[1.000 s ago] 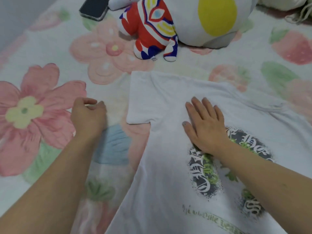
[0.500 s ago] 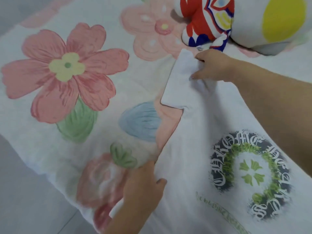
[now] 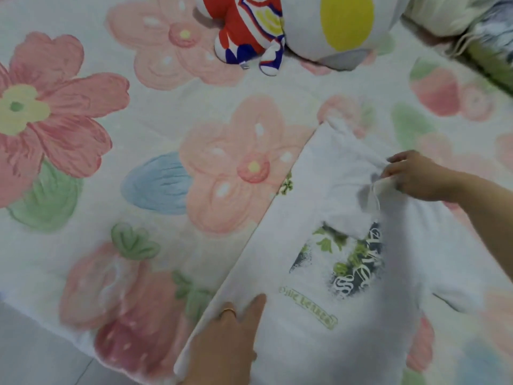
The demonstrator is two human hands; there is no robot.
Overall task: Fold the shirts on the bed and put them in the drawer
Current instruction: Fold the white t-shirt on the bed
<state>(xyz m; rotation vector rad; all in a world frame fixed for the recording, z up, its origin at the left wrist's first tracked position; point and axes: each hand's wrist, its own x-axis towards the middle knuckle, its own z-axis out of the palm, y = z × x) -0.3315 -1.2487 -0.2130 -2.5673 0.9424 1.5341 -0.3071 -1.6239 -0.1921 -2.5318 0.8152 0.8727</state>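
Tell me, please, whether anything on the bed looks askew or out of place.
Only the sleeve: folded onto the shirt, it lies bunched and crooked partly over the print, while the right hand pinches it. Nothing looks damaged.

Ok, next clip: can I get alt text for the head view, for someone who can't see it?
A person folds a printed white T-shirt on a floral bedspread: the right hand pinches a folded-over part of the cloth, and the left hand lies flat near its lower edge. A red, white and blue plush toy and a white cushion lie beyond.
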